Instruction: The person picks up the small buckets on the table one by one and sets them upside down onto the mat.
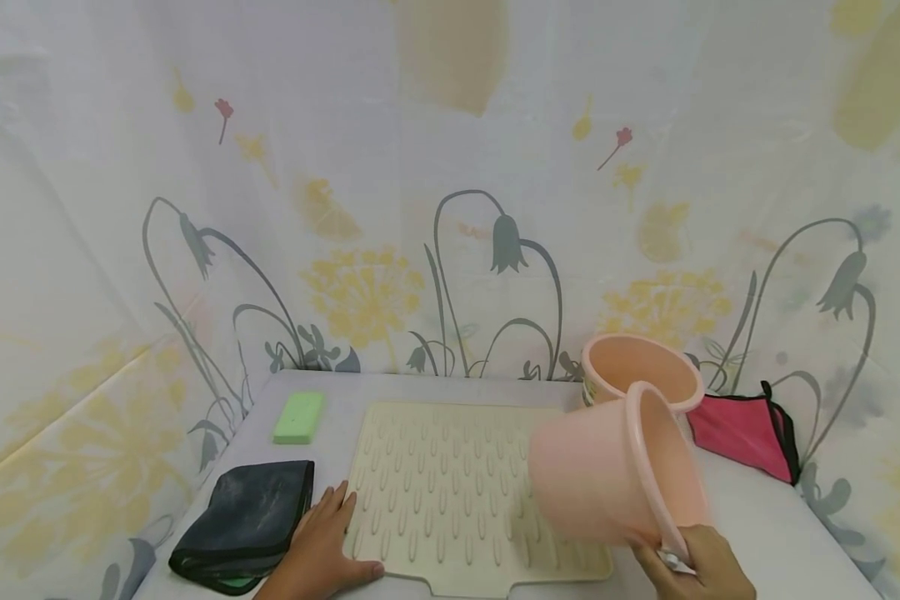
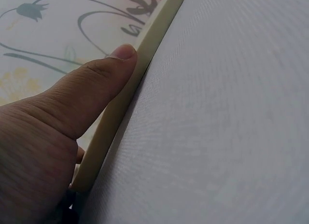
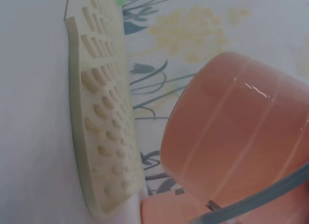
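On the white table lies a cream ridged mat (image 1: 435, 483), rows of raised oblong bumps on its top. My left hand (image 1: 318, 546) rests at its left front corner, fingers extended along the side; in the left wrist view the thumb (image 2: 91, 86) lies against the mat's edge. At the right, my right hand (image 1: 701, 567) grips a pink plastic bucket (image 1: 585, 475) near the rim. The bucket is tipped sideways over the mat's right part, mouth facing right. Its inside is only partly visible. The right wrist view shows the bucket (image 3: 236, 132) apart from the mat (image 3: 111, 132).
Another pink bucket (image 1: 603, 387) stands upright behind the held one. Beside it is a red cloth (image 1: 742, 429) with black edging. A green block (image 1: 298, 418) and a folded dark cloth (image 1: 247, 508) lie on the left. A flower-patterned curtain (image 1: 450, 308) hangs behind the table.
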A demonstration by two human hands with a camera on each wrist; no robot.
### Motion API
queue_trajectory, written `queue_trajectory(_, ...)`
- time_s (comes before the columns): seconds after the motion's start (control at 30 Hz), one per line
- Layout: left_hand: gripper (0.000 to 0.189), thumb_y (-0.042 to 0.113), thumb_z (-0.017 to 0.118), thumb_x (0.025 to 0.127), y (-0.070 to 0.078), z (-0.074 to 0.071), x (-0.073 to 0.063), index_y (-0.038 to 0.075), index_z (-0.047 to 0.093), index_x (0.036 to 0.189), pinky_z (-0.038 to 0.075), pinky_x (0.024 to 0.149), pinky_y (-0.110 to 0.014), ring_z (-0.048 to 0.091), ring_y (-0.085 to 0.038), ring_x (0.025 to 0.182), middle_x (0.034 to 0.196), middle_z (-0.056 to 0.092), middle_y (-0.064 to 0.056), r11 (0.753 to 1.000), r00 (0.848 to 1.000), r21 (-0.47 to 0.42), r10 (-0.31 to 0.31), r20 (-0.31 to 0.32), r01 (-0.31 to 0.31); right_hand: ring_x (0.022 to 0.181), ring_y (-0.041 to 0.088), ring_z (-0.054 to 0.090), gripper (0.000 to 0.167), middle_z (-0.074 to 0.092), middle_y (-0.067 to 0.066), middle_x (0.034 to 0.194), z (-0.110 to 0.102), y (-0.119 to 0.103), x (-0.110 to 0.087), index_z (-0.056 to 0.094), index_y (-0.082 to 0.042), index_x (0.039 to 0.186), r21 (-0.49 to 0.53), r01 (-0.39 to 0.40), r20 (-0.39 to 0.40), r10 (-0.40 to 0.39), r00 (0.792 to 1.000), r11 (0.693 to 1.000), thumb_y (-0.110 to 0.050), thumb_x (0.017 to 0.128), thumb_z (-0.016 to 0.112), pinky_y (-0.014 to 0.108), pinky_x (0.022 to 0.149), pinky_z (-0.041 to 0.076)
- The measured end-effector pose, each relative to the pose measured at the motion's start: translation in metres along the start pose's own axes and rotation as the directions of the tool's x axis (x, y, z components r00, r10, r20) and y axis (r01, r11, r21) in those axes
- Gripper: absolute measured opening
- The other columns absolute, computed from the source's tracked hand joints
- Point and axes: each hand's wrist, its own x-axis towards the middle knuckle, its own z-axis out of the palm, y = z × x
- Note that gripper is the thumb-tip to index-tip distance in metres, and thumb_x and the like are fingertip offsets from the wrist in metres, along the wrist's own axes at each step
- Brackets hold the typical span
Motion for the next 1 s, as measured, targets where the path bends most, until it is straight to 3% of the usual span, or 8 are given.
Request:
queue_trajectory(0.1,0.130,0.067,0.093,0.061,0.000,0.000,0.000,-0.010,0.043,0.153,0.015,0.120,-0.074,0.016,-0.057,0.155,0.166,0.027,-0.033,1.000,1.000,0.001,-0.001,0.001,0.001,0.057,0.001,0.043,0.007,0.044,-0.011,0.058,0.007,-0.003,-0.001,0.076,-0.008,0.086,0.063,0.024,-0.067,-0.020,0.998,0.998,-0.012,0.092,0.077,0.024,0.050,0.039)
queue_trajectory(0.13,0.130,0.067,0.093,0.061,0.000,0.001,0.000,-0.010,0.043,0.154,0.015,0.120,-0.074,0.016,-0.057,0.155,0.166,0.027,-0.033,1.000,1.000,0.003,-0.002,0.000,0.002,0.056,0.001,0.041,0.007,0.043,-0.011,0.058,0.011,-0.005,-0.002,0.078,-0.007,0.086,0.079,0.009,-0.111,0.000,0.994,0.997,-0.012,0.091,0.077,0.024,0.048,0.038)
queue_trajectory(0.17,0.130,0.066,0.094,0.061,0.000,0.001,0.000,-0.010,0.043,0.153,0.016,0.120,-0.074,0.016,-0.057,0.155,0.166,0.027,-0.033,1.000,1.000,0.005,0.002,-0.002,-0.002,0.054,0.001,0.041,0.007,0.043,-0.011,0.057,0.017,-0.007,-0.003,0.078,-0.005,0.082,0.103,0.026,-0.216,-0.003,0.976,0.994,-0.008,0.088,0.080,0.024,0.047,0.037)
queue_trajectory(0.23,0.129,0.065,0.094,0.062,0.000,0.001,0.000,-0.010,0.043,0.153,0.016,0.120,-0.074,0.017,-0.057,0.155,0.166,0.027,-0.033,1.000,1.000,0.012,0.007,-0.008,-0.007,0.052,0.001,0.041,0.007,0.045,-0.011,0.058,0.029,-0.011,-0.005,0.078,-0.002,0.079,0.164,0.083,-0.397,-0.011,0.918,0.983,0.001,0.081,0.084,0.023,0.044,0.035)
queue_trajectory(0.37,0.127,0.064,0.094,0.063,0.001,0.001,-0.001,-0.010,0.043,0.153,0.017,0.119,-0.074,0.017,-0.057,0.155,0.166,0.027,-0.034,1.000,1.000,0.021,0.014,-0.014,-0.013,0.050,-0.002,0.040,0.024,0.049,-0.012,0.060,0.053,-0.017,-0.005,0.070,-0.001,0.067,0.201,0.253,-0.686,-0.049,0.726,0.946,0.018,0.063,0.085,0.018,0.043,0.032)
queue_trajectory(0.43,0.127,0.064,0.094,0.063,0.002,0.000,-0.001,-0.010,0.043,0.153,0.017,0.119,-0.074,0.017,-0.057,0.155,0.166,0.027,-0.034,1.000,1.000,0.019,0.010,-0.014,-0.010,0.050,-0.003,0.039,0.030,0.048,-0.013,0.060,0.060,-0.018,-0.005,0.067,-0.004,0.065,0.219,0.283,-0.713,-0.044,0.700,0.934,0.020,0.061,0.085,0.018,0.042,0.031)
queue_trajectory(0.53,0.129,0.064,0.094,0.063,0.003,-0.001,-0.002,-0.010,0.041,0.154,0.016,0.120,-0.074,0.016,-0.057,0.155,0.166,0.027,-0.034,1.000,1.000,0.017,0.002,-0.013,-0.002,0.050,-0.003,0.040,0.036,0.048,-0.015,0.059,0.068,-0.021,-0.004,0.062,-0.006,0.065,0.250,0.262,-0.729,0.004,0.684,0.932,0.019,0.061,0.088,0.018,0.043,0.032)
queue_trajectory(1.0,0.132,0.068,0.092,0.061,0.000,0.001,-0.002,-0.011,0.041,0.154,0.016,0.120,-0.073,0.017,-0.056,0.155,0.166,0.028,-0.032,1.000,1.000,0.018,0.004,-0.022,-0.004,0.050,-0.006,0.035,0.039,0.042,-0.016,0.055,0.091,-0.026,0.004,0.057,-0.010,0.063,0.283,0.245,-0.719,0.035,0.695,0.927,0.008,0.066,0.092,0.018,0.041,0.030)
